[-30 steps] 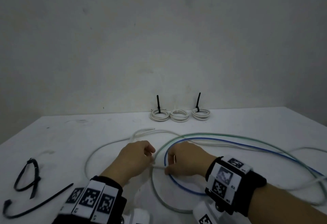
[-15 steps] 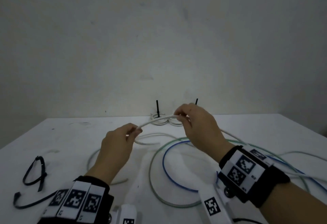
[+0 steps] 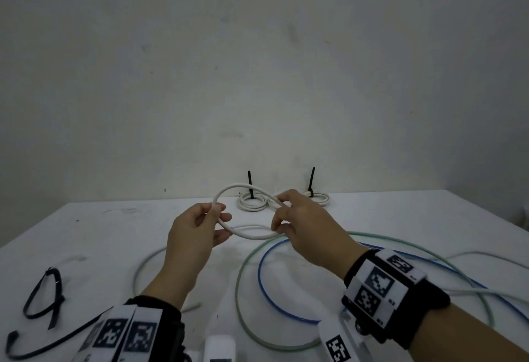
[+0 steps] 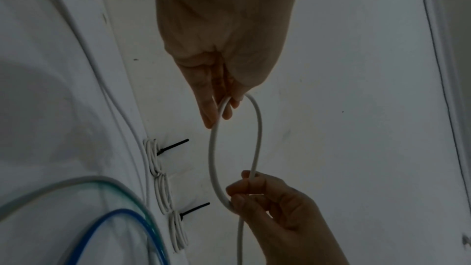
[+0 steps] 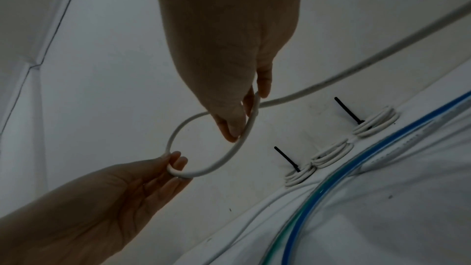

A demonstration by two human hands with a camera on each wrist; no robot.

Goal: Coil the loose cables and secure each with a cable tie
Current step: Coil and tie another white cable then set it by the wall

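Note:
A loose white cable (image 3: 243, 188) is bent into one round loop in the air above the white table (image 3: 114, 233). My left hand (image 3: 220, 212) pinches the loop's left side between thumb and fingers. My right hand (image 3: 279, 212) pinches the right side, where the strands cross. The left wrist view shows the loop (image 4: 258, 128) stretched between both hands. In the right wrist view the cable's tail (image 5: 331, 80) runs off to the right. Loose black cable ties (image 3: 43, 298) lie at the table's near left. The rest of the white cable trails on the table.
Three coiled white cables (image 3: 252, 204) sit in a row at the table's back edge by the wall, two of them with black ties standing up. A green cable (image 3: 240, 290) and a blue cable (image 3: 262, 281) lie in wide curves under and right of my hands.
Both hands rose from the table with the white cable. They have bent the stretch that was straight half a second ago into a closed loop.

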